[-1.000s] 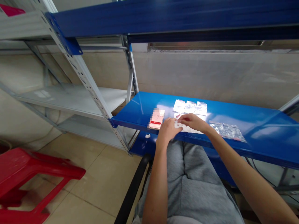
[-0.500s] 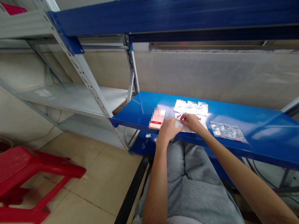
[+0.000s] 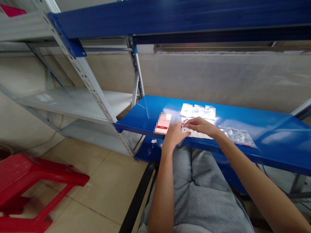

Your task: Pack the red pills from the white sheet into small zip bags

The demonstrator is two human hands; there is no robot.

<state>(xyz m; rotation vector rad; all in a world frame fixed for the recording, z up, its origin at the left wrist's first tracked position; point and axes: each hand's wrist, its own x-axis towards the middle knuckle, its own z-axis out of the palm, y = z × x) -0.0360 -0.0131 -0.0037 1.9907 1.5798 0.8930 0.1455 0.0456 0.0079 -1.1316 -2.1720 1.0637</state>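
My left hand rests at the shelf's front edge, thumb and fingers closed round a small clear plastic bag, mostly hidden by the hand. At the bag's mouth is my right hand, its fingertips pinched together; whatever is between them is too small to make out. Beneath both hands lies a white sheet. Small red pieces sit near its far left corner, just beyond my fingers. Behind the sheet, several flat clear zip bags lie in a row.
A phone with a lit screen lies left of my left hand. More zip bags, with a bit of red in them, lie to the right on the blue shelf. A red stool stands on the floor at left.
My right hand has shifted slightly left and turned flatter, its fingertips now closer to my left hand. It now covers the red pieces on the sheet's right part. My left hand has barely moved.
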